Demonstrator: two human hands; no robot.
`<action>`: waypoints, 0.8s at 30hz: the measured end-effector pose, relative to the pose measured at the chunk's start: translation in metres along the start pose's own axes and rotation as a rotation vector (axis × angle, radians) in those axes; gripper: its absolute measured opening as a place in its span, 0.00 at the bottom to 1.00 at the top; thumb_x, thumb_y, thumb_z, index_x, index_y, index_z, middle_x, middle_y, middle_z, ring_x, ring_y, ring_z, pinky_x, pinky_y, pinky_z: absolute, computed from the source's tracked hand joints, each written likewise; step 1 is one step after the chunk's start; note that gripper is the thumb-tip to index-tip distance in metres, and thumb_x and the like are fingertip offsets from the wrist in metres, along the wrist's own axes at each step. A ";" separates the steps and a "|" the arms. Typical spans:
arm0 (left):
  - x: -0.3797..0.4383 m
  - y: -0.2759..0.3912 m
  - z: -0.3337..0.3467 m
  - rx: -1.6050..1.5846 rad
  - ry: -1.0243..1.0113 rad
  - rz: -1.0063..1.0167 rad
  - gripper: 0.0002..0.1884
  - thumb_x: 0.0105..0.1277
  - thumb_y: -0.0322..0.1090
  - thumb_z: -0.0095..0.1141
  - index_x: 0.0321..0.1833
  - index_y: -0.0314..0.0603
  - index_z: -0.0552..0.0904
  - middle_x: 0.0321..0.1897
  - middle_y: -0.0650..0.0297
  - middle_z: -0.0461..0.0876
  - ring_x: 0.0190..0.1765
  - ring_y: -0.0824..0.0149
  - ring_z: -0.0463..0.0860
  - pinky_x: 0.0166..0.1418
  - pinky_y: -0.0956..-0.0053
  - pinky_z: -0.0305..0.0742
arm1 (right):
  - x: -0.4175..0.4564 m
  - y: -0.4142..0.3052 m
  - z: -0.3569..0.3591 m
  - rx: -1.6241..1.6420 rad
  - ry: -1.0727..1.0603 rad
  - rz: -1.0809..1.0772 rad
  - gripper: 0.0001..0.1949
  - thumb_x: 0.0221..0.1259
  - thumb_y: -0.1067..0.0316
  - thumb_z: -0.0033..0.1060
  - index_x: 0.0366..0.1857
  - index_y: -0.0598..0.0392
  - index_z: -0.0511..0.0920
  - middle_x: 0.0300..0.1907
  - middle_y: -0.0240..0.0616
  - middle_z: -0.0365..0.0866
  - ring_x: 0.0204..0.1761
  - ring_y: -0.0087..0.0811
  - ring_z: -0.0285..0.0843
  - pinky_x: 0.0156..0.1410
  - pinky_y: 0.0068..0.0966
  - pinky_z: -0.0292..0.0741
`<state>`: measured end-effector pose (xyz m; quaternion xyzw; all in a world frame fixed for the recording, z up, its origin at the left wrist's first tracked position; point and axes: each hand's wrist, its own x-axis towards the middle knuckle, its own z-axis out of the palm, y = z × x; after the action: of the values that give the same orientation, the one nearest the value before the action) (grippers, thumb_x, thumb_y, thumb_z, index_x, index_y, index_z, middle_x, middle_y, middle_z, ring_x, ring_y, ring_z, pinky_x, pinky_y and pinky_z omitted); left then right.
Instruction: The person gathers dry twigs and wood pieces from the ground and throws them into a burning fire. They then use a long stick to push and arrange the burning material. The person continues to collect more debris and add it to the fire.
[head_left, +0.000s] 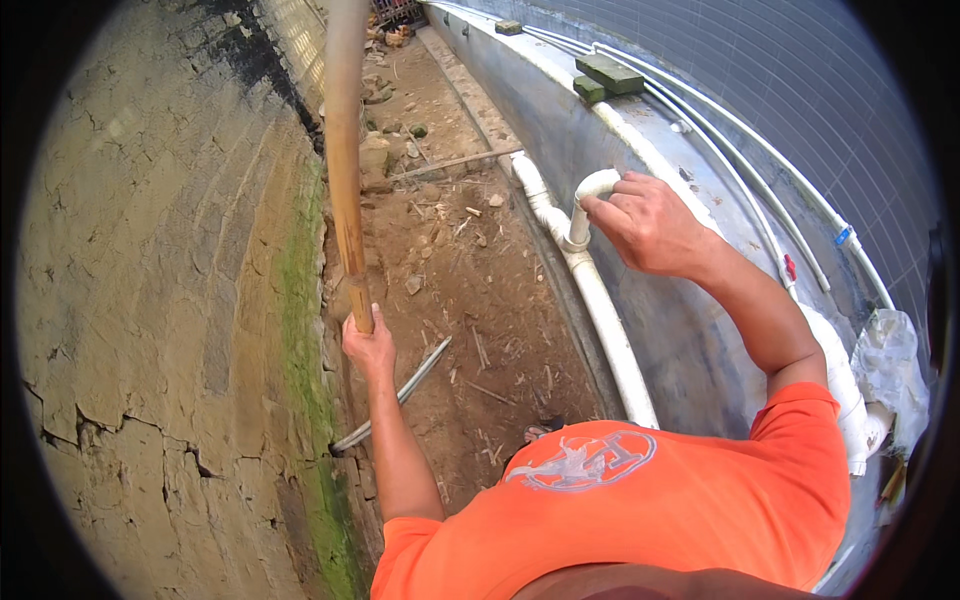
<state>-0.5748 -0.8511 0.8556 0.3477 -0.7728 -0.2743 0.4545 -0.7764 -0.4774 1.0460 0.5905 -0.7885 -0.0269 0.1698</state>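
My left hand (369, 346) grips the lower end of a bamboo pole (347, 172), which rises upward past the top edge of the view. My right hand (645, 225) is closed around the curved top of a white plastic pipe elbow (596, 182). That elbow stands on a branch fitting (576, 241) of a thicker white drainpipe (611, 330). The drainpipe runs along the foot of a grey cement wall (675, 352). The pole's upper end is out of view.
A cracked mud wall (172, 300) stands on the left, green with moss near its base. A thin pipe (412, 382) slants over the dirt floor (480, 322). Mossy bricks (609, 73) and thin white pipes (720, 135) lie on the right ledge. A stick (454, 161) crosses the passage ahead.
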 end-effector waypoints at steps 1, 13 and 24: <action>0.014 -0.002 -0.013 -0.015 0.006 -0.080 0.13 0.66 0.37 0.66 0.35 0.31 0.82 0.29 0.50 0.83 0.36 0.52 0.83 0.44 0.59 0.76 | -0.002 0.007 0.009 0.038 0.035 0.100 0.15 0.54 0.67 0.73 0.43 0.62 0.82 0.39 0.53 0.83 0.46 0.47 0.82 0.53 0.43 0.78; 0.041 -0.027 -0.057 -0.057 0.122 -0.147 0.13 0.67 0.36 0.66 0.35 0.30 0.83 0.23 0.57 0.83 0.28 0.64 0.80 0.37 0.64 0.75 | 0.089 -0.011 0.115 0.455 0.390 0.092 0.10 0.42 0.84 0.60 0.22 0.60 0.68 0.32 0.48 0.66 0.42 0.50 0.70 0.45 0.43 0.69; -0.013 0.018 0.011 0.192 -0.441 -0.101 0.19 0.57 0.42 0.72 0.46 0.36 0.87 0.47 0.44 0.85 0.52 0.43 0.84 0.57 0.53 0.78 | 0.305 -0.141 0.229 1.341 -0.047 -0.080 0.32 0.58 0.72 0.69 0.71 0.51 0.74 0.76 0.58 0.62 0.65 0.49 0.79 0.65 0.38 0.78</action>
<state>-0.5853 -0.8286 0.8580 0.3590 -0.8575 -0.2914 0.2256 -0.7898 -0.8424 0.8687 0.5963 -0.6153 0.4496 -0.2524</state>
